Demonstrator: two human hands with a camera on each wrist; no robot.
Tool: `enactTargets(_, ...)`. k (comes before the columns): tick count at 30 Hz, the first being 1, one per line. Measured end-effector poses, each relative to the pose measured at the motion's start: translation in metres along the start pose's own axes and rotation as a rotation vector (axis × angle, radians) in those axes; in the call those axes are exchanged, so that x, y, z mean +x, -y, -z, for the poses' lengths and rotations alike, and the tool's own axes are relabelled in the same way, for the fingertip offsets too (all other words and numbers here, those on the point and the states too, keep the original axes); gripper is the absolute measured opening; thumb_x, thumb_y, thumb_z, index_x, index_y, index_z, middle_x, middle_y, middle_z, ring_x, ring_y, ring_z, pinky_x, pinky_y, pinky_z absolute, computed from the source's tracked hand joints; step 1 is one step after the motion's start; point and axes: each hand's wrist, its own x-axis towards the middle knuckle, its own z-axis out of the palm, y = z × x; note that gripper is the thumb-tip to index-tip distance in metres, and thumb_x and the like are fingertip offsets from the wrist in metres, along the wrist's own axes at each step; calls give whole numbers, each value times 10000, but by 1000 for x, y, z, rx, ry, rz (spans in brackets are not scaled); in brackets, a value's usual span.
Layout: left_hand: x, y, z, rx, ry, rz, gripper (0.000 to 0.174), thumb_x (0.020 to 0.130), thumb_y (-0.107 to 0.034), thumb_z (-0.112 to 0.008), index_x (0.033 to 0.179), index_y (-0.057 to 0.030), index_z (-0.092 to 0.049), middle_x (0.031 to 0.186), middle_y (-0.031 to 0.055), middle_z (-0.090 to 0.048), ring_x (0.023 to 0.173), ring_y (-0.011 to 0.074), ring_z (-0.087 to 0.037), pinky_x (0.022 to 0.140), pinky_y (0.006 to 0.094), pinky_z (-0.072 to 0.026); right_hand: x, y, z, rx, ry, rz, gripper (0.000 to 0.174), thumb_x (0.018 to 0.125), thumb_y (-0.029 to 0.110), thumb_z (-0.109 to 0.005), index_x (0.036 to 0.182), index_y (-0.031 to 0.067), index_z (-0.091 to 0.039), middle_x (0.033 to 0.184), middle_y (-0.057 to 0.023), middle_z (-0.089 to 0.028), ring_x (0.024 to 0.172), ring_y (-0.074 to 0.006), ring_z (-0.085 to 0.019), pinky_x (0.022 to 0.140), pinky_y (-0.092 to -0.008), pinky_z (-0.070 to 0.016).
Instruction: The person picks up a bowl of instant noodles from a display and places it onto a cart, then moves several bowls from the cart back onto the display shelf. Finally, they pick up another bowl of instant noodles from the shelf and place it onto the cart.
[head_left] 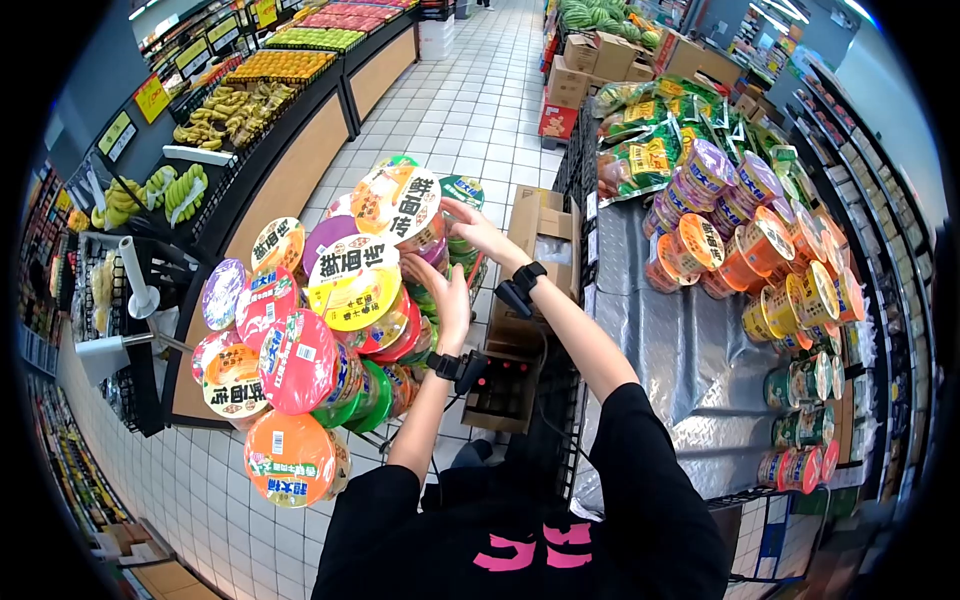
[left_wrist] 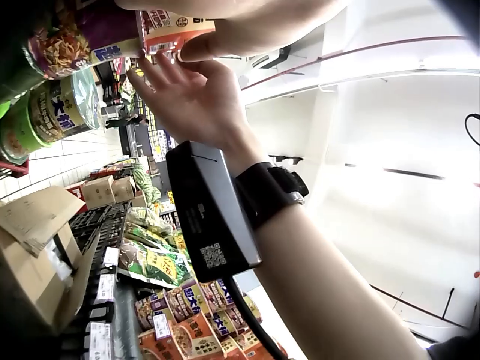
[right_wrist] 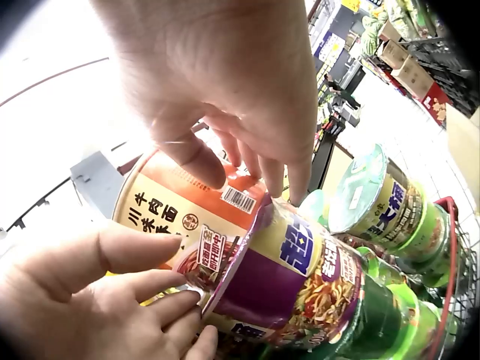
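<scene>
A tall heap of instant-noodle bowls (head_left: 320,340) rises in front of me. At its top lies an orange bowl (head_left: 400,200) (right_wrist: 172,217) on its side. My right hand (head_left: 468,225) (right_wrist: 247,176) reaches behind it, and its thumb and straight fingertips touch the bowl's base. A purple bowl (right_wrist: 300,277) (left_wrist: 97,34) lies just under the orange one. My left hand (head_left: 450,300) (right_wrist: 150,285) stands upright with its palm against the heap and its fingers resting at the purple bowl's rim. Green bowls (right_wrist: 382,202) (left_wrist: 45,112) lie beside them. Neither hand grips anything.
The red rim of a cart (right_wrist: 450,247) shows under the heap. To the right is a metal shelf (head_left: 660,330) with rows of noodle bowls (head_left: 760,250). Cardboard boxes (head_left: 540,225) sit behind the hands. Fruit stands (head_left: 230,100) line the left of the tiled aisle (head_left: 470,90).
</scene>
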Motion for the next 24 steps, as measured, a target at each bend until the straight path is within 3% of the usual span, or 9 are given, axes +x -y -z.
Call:
enactTargets(3,-6,-6,-10,-32,42,30,894,887,-178,-562,1475,53,71,1537,296,120,1433,404,150,1160,481,60,-11,4,7,-129,62,-2,603,842,-40,-411,1436,54,-369,1476,-101,-389,1398,-263,-312,1123,-369,-299)
enactTargets(6,-9,-10,-16,-54,69,28,893,890,-175,-563,1486,27,71,1542,285,119,1437,393,146,1164,468,46,-25,6,8,-73,48,-55,582,857,-11,-412,1434,53,-377,1431,-141,-444,1359,-257,-377,1105,-356,-327)
enactTargets(9,-10,-17,-23,-110,141,-20,828,915,-152,-520,1500,9,44,1574,219,73,1465,297,74,1174,373,12,-37,11,14,-118,24,-74,556,870,5,-415,1423,59,-394,1390,-166,-486,1287,-247,-466,1066,-355,-373)
enactTargets(12,-12,-25,-29,-147,239,41,807,918,-143,-504,1505,2,31,1577,212,43,1467,289,55,1177,365,-6,-49,12,24,-111,-27,-104,534,886,27,-423,1417,71,-403,1365,-174,-509,1228,-247,-522,1016,-360,-419)
enactTargets(13,-12,-24,-33,-121,238,33,792,922,-142,-496,1511,-8,16,1577,209,-21,1465,280,-28,1172,348,-76,-52,11,29,-135,-9,-53,547,893,39,-426,1435,90,-372,1351,-175,-517,1166,-240,-563,963,-350,-462)
enactTargets(14,-14,-23,-38,-124,250,28,792,922,-142,-496,1511,-8,16,1577,209,-21,1465,280,-28,1172,348,-76,-58,10,36,-137,-21,-48,547,893,39,-426,1435,90,-372,1351,-175,-517,1166,-240,-563,963,-350,-462)
enactTargets(17,-18,-29,-53,-250,297,72,788,914,-104,-505,1521,-30,-9,1558,197,-139,1398,265,-244,1117,329,-240,-82,21,48,-82,-145,-88,576,920,75,-464,1470,107,-296,1362,-156,-514,1085,-182,-592,885,-313,-497)
enactTargets(20,-18,-26,-71,-334,366,69,795,906,-87,-512,1521,-29,-12,1554,198,-153,1390,267,-262,1113,328,-251,-98,20,69,-77,-197,-90,576,947,103,-482,1482,122,-270,1396,-128,-486,1131,-200,-591,947,-328,-479)
enactTargets(24,-19,-36,-93,-301,399,39,786,899,-112,-521,1513,-2,-43,1567,201,-109,1442,271,-154,1156,345,-145,-118,13,99,-74,-292,-78,616,957,103,-460,1507,142,-185,1417,-130,-460,1129,-210,-588,943,-332,-482)
